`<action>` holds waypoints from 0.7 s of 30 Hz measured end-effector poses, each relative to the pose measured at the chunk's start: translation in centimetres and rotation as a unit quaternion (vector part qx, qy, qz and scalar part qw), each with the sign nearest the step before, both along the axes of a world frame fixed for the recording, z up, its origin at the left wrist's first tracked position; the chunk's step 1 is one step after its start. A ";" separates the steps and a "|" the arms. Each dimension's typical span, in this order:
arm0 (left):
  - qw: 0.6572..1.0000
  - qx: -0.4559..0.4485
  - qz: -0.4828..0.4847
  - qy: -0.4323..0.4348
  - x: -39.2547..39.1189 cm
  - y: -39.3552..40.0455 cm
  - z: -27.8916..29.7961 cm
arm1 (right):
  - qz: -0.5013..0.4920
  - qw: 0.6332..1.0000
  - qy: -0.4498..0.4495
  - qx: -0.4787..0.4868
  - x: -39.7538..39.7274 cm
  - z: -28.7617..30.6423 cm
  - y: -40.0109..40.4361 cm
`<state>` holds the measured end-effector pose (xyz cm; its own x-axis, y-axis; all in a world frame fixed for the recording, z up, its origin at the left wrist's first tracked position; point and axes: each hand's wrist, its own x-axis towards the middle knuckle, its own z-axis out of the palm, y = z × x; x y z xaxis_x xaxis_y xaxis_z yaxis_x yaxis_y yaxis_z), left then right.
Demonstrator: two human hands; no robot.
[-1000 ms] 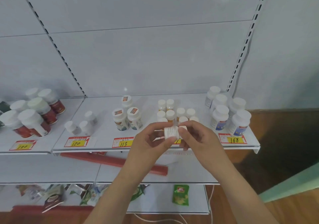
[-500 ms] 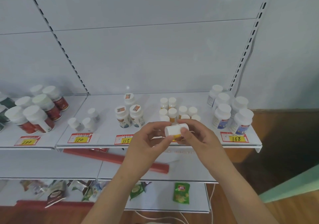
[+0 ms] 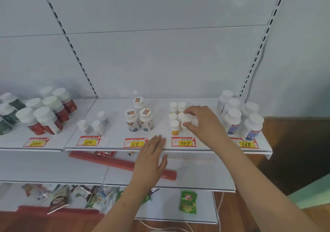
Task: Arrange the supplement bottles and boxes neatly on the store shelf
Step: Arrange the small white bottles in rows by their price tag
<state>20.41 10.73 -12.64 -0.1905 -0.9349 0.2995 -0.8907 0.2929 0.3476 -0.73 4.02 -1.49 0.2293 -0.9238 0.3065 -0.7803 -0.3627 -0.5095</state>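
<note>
Currently | small white-capped bottle (image 3: 187,120): upright, axis vertical, at right edge of orange-labelled cluster (image 3: 174,122) above tag 147 (image 3: 184,142) | right hand (image 3: 203,122) grip: pinching its cap from above | left hand (image 3: 151,157): released, flat, nearer shelf edge (image 3: 223,150).

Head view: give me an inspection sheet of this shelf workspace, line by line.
Surface: white top shelf, price tags along its front edge.
Job's things: small orange-label bottles above tag 147; red-label bottles, blue-label bottles, two more white groups.
Clutter: red strip on the middle shelf; snack packets on the bottom shelf.
Grippers: right hand grips a white-capped bottle among the small bottles; left hand flat, fingertips at the top shelf's front edge.
Cables: white cable below the bottom shelf.
Surroundings: white back panel, wooden floor.
</note>
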 end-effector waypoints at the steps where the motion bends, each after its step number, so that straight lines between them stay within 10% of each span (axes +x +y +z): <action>1: 1.000 -0.002 -0.002 -0.001 0.2 0.0 -0.3 | -0.005 0.999 0.035 -0.009 0.2 -0.4 -0.3; 9: 1.000 -0.019 -0.016 0.017 0.5 -0.2 -0.5 | -0.031 0.975 0.216 -0.041 0.9 -2.7 -1.2; 21: 0.999 -0.020 -0.021 0.021 0.6 -0.5 -0.6 | -0.030 0.970 0.205 -0.130 3.7 -3.8 -2.1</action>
<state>21.05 10.25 -13.26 -0.2157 -0.9133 0.3455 -0.8625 0.3441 0.3712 2.96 1.97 -5.34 0.3287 -0.8432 0.4254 -0.9219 -0.3842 -0.0493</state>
